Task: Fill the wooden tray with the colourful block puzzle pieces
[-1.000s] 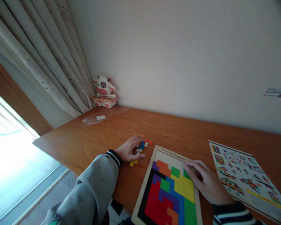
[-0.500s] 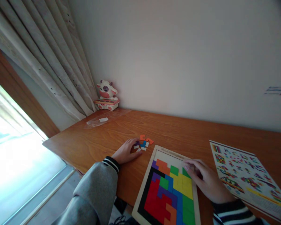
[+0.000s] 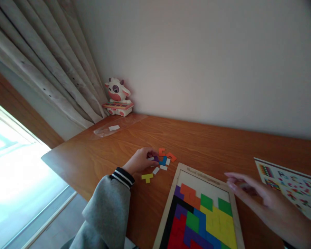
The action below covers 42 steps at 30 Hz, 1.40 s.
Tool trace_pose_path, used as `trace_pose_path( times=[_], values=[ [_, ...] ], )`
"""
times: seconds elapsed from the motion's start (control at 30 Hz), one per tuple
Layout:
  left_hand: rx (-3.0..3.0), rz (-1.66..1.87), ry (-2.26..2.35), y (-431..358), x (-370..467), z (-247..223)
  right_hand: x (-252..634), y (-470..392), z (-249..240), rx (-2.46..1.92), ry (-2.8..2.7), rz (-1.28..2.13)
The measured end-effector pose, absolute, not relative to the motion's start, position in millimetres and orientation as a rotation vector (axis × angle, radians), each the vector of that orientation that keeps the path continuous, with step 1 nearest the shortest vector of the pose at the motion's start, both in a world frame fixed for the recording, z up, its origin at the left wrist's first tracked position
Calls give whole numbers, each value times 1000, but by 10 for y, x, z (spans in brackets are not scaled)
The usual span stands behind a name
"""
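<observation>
My left hand (image 3: 142, 160) is by the loose wooden pieces, thumb and fingers closed about a purple puzzle piece (image 3: 156, 158). Orange pieces (image 3: 171, 157), a blue piece (image 3: 163, 161) and several small white pieces (image 3: 163, 167) lie beside its fingertips. A yellow T-shaped piece (image 3: 147, 177) rests on the table below the hand. The wooden puzzle board (image 3: 168, 204) holds interlocking coloured pieces, with bare tray at its top end. My right hand (image 3: 259, 197) hovers by the board's upper right corner, fingers extended and apart, holding nothing.
A printed pattern sheet (image 3: 292, 183) lies right of the board, partly behind my right hand. At the far left corner stands a cow toy with a keyboard (image 3: 118, 98). Near it are a clear plastic bag (image 3: 101, 132) and a curtain (image 3: 67, 69). A wall backs the table.
My left hand has closed about the purple piece, and the yellow T-shaped piece now shows below it. My right hand has moved right, off the board. The view has shifted.
</observation>
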State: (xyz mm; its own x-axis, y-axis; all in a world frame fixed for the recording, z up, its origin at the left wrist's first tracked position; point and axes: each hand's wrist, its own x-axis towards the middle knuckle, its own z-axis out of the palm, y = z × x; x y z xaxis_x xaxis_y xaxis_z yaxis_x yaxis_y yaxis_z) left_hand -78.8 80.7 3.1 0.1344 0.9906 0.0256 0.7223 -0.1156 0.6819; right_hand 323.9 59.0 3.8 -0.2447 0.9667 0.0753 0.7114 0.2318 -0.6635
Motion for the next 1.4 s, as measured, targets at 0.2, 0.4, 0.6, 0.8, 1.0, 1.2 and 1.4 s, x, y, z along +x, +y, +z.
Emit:
trace_pose_path(
  times=[0.2,0.4,0.6,0.8,1.0,1.2,1.4],
  values=[
    [1778,759,1628,750,-725,41,3288,504,-89,-1563,-2035,627],
    [1892,755,1703,674,-660,141,3114,432,29,-1515,-2086,606],
    [1912,775,1667,624,-587,151,3035,406,143,-1491,-2113,632],
    [2103,958,1584,519,-348,238,2919,356,311,-1437,-2142,603],
    [2006,1117,1299,323,71,301,2759,310,471,-1375,-2135,628],
    [1612,1146,1185,190,357,263,2631,300,494,-1264,-2162,741],
    [1517,1193,1086,120,526,256,2454,274,580,-1180,-2165,892]
  ],
)
